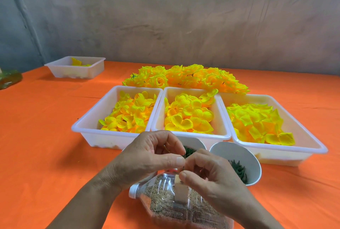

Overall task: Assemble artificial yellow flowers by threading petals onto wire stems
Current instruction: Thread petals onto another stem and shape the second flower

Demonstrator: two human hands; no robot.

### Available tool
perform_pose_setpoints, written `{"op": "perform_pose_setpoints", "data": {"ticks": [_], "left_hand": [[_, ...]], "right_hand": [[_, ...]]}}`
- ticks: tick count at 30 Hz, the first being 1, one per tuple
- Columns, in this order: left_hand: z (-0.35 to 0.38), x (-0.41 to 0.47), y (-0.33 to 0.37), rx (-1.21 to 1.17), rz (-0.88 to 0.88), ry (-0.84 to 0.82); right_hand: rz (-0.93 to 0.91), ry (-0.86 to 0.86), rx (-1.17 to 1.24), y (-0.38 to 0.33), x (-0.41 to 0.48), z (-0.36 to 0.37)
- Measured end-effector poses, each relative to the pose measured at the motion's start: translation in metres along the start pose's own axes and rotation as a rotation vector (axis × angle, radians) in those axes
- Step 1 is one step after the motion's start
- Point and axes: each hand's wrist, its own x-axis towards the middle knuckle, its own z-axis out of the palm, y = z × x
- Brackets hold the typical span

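My left hand (147,157) and my right hand (211,175) meet low in the middle, above a plastic bottle. Both pinch a thin wire stem (183,167) between thumb and fingers; most of the stem is hidden by the fingers. Three white trays of loose yellow petals stand side by side beyond the hands: left tray (86,124), middle tray (219,118), right tray (312,144). Behind them lies a heap of finished yellow flowers (184,78).
A clear plastic bottle (174,201) filled with brown grains lies on its side under my hands. Two white cups hold dark green pieces: one (195,143) behind my hands, one (252,162) to the right. A small white tray (60,68) sits far left on the orange tablecloth (46,136).
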Motion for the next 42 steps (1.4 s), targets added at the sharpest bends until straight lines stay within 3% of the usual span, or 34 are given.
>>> {"op": "perform_pose_setpoints", "data": {"ticks": [9, 17, 22, 29, 34, 38, 42], "left_hand": [[-0.001, 0.003, -0.008, 0.057, 0.001, -0.003], [-0.013, 0.003, -0.011, 0.102, 0.017, 0.041], [-0.034, 0.01, -0.019, -0.023, -0.023, 0.301], [-0.085, 0.031, -0.034, -0.134, -0.068, 0.771], [-0.121, 0.051, -0.038, 0.03, -0.074, 0.919], [-0.133, 0.076, -0.047, 0.294, -0.143, 0.844], [-0.133, 0.102, -0.059, 0.728, -0.382, 0.753]], "right_hand": [[-0.023, 0.001, -0.042, 0.007, -0.002, 0.001], [0.064, -0.025, 0.073, 0.01, -0.001, -0.013], [0.07, 0.209, -0.252, 0.021, 0.021, -0.023], [0.04, -0.024, -0.498, 0.04, 0.067, 0.0], [-0.039, -0.171, -0.635, 0.054, 0.082, 0.022], [-0.049, -0.156, -0.696, 0.065, 0.084, 0.027], [-0.021, -0.167, -0.711, 0.072, 0.087, 0.028]]}}
